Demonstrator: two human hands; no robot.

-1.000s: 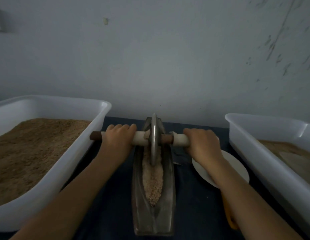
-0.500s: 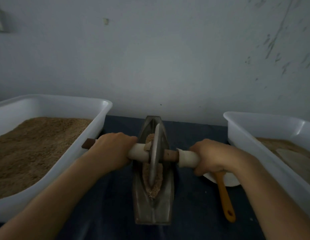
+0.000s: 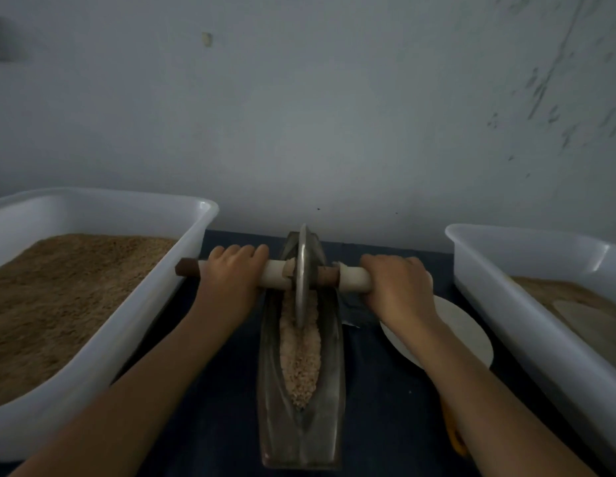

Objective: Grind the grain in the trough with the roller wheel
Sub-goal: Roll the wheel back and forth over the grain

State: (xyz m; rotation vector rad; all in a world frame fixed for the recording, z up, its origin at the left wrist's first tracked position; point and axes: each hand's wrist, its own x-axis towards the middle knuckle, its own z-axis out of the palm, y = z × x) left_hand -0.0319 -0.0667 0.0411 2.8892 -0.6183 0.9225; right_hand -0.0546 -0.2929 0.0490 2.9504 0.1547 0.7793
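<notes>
A narrow grey metal trough (image 3: pixel 334 390) lies lengthwise on the dark cloth before me, with pale crushed grain (image 3: pixel 299 359) along its groove. The metal roller wheel (image 3: pixel 302 270) stands upright near the trough's far end, on a wooden axle with white sleeves. My left hand (image 3: pixel 232 273) grips the left sleeve of the axle. My right hand (image 3: pixel 397 287) grips the right sleeve. Both arms are stretched forward.
A white tub (image 3: pixel 168 304) full of brown grain stands at the left. Another white tub (image 3: pixel 506 304) with some ground material stands at the right. A white plate (image 3: pixel 468 332) and an orange handle (image 3: pixel 454 438) lie under my right arm. A grey wall is close behind.
The wheel has rolled from the trough's near part back to its far end, and both my arms have stretched out with it. More grain shows in the groove.
</notes>
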